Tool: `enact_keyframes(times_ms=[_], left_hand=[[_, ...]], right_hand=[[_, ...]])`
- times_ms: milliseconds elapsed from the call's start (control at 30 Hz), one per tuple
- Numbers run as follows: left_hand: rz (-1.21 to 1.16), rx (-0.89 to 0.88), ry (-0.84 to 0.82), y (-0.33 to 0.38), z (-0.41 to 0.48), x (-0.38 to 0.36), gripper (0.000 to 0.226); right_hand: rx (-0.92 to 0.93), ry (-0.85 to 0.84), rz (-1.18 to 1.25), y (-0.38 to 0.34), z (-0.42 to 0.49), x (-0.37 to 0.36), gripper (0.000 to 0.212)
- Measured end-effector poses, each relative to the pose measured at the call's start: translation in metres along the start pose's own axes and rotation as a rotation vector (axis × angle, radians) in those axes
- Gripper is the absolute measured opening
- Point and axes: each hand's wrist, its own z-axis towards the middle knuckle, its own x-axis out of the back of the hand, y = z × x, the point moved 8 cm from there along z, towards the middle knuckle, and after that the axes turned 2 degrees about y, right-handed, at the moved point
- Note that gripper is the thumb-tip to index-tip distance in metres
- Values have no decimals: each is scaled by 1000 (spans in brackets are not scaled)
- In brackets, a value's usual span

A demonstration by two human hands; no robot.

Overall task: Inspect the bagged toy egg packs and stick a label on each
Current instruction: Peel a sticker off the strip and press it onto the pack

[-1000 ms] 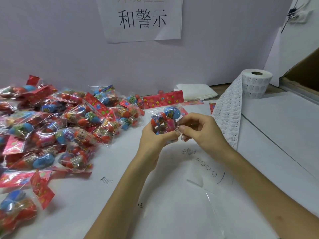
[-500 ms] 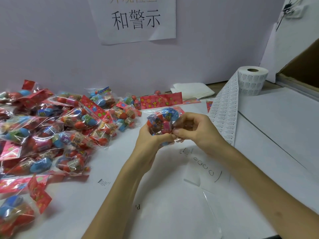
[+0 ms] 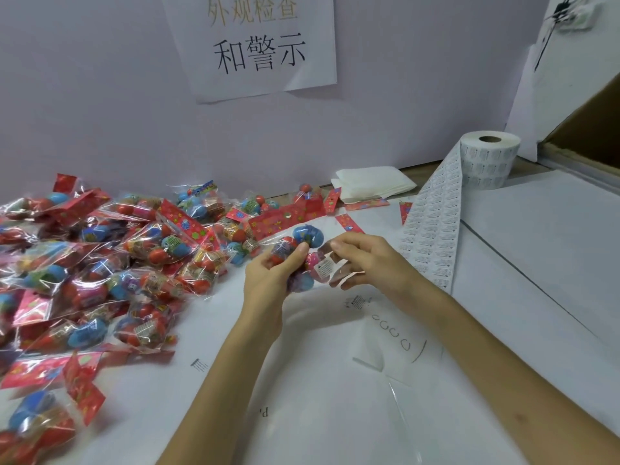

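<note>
White paper covers the table (image 3: pixel 335 414), and just above it my left grip (image 3: pixel 271 280) is curled round a pack (image 3: pixel 306 235) of coloured eggs. My right grip (image 3: pixel 367 263) pinches a printed label (image 3: pixel 324 267) lying against the pack's right side. More packs (image 3: pixel 117 263) are heaped to the left; the label roll (image 3: pixel 488 162) stands at the far right, its strip trailing toward me

Both bare forearms reach up from the lower edge and converge at centre. The left hand (image 3: pixel 271 276) grips the toy egg pack (image 3: pixel 307 234) from the left, thumb across its front. The right hand (image 3: pixel 372 263), fingers curled, pinches the pack's right side between thumb and forefinger.
</note>
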Motion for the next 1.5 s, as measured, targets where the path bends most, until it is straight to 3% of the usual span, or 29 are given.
enact_keyframes(times_ms=[333,600,767,900,1000,1067,1200,1367,1500], left_hand=[[161,-218,-7,17,-4,-6,7],[94,-171,-94,17,-12,-21,19],[159,-108,-45,13,-10,-17,42],[218,-104,-52,10,-11,-17,31],[242,-74,-75,7,-11,-19,25],[263,-43,-104,4,-9,-20,23],[203,-2,-142,3,-7,-18,20],[41,80,-211,-4,-8,-20,47],[-93,82,-78,-2,-4,-6,40]], right_hand=[[61,39,-39,3,7,-4,16],[124,170,-144,2,6,9,17],[128,64,-90,-1,0,8,26],[123,119,11,-4,-1,12,29],[138,193,2,-1,2,17,8],[121,216,-9,4,3,20,6],[110,252,50,6,4,29,6],[70,333,147,10,3,43,10],[18,172,155,11,3,32,27]])
